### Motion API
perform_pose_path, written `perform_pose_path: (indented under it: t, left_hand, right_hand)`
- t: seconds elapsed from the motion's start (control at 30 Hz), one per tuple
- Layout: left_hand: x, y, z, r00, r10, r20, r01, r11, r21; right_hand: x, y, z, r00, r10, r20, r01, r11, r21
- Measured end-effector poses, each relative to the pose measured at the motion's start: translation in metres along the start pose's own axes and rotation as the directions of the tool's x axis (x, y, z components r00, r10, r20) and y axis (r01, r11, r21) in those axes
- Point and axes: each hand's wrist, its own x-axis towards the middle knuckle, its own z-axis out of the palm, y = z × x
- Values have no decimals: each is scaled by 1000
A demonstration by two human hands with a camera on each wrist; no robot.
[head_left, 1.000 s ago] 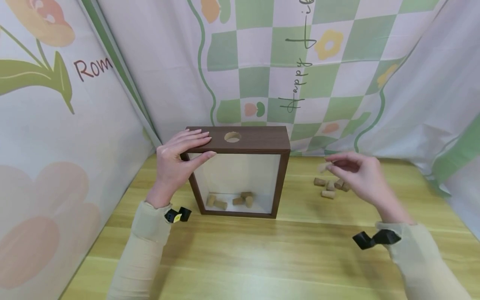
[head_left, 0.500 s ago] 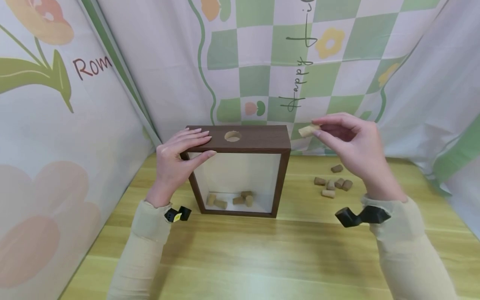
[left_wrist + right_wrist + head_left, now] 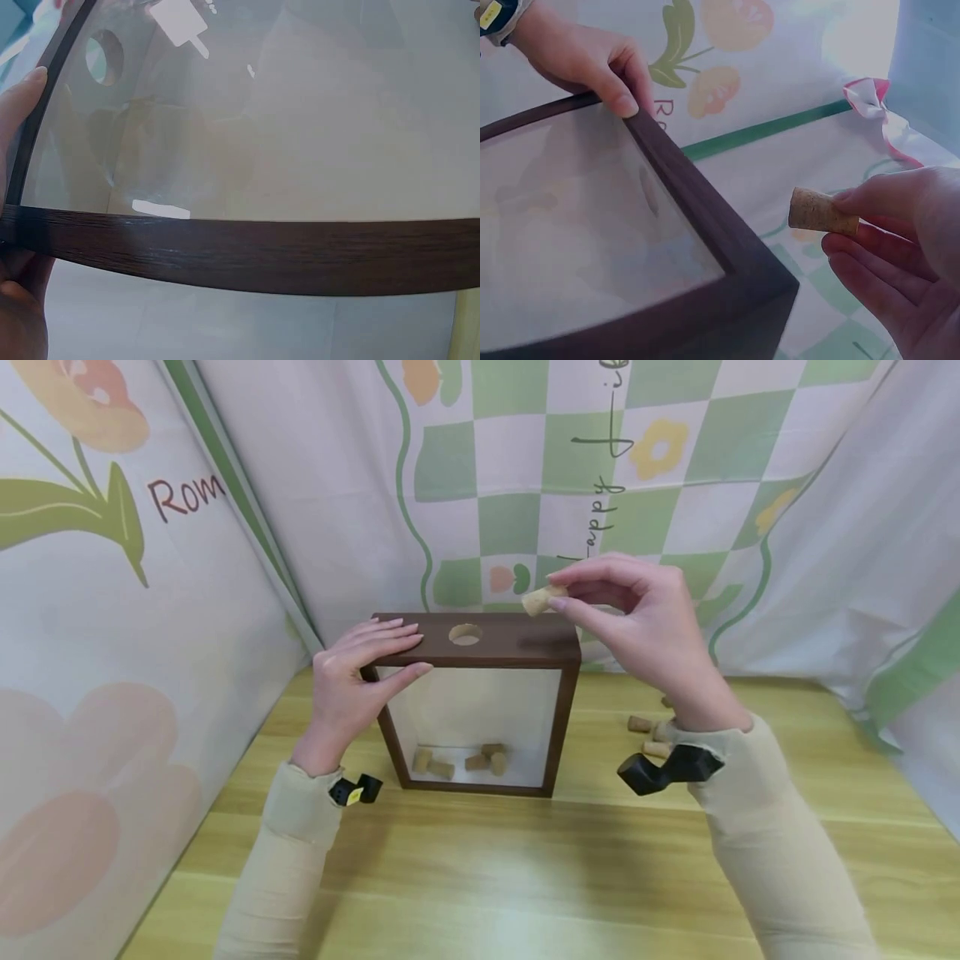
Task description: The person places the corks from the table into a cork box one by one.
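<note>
A dark wooden shadow box (image 3: 480, 658) with a clear front stands upright on the table, a round hole (image 3: 465, 635) in its top. My left hand (image 3: 352, 681) grips its upper left corner, fingers flat across the top and thumb at the front edge. Between thumb and fingertips, my right hand (image 3: 645, 622) pinches a pale wine cork (image 3: 537, 602) above the right end of the box top. The right wrist view shows this cork (image 3: 814, 211) lying sideways, apart from the box. Behind the clear front, several corks (image 3: 476, 762) lie on the box floor.
Several loose corks (image 3: 640, 724) lie on the wood-grain table (image 3: 480, 868) right of the box, partly hidden by my right wrist. A checked curtain (image 3: 510, 522) hangs close behind, and a printed cloth wall (image 3: 150, 693) rises on the left.
My right hand has lifted the cork from beside the pile and carried it left and up, over the box's right end. My left hand and the box have stayed in place.
</note>
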Motion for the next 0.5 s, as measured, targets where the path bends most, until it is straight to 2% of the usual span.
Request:
perform_pose_path:
  t: [0.27, 0.5]
  left_hand:
    - [0, 1, 1, 1000, -13, -2, 13, 1000, -1]
    - [0, 2, 0, 1000, -22, -10, 22, 1000, -6]
  right_hand:
    - [15, -2, 20, 997, -46, 68, 44, 998, 40]
    - [26, 0, 35, 991, -65, 115, 65, 998, 3]
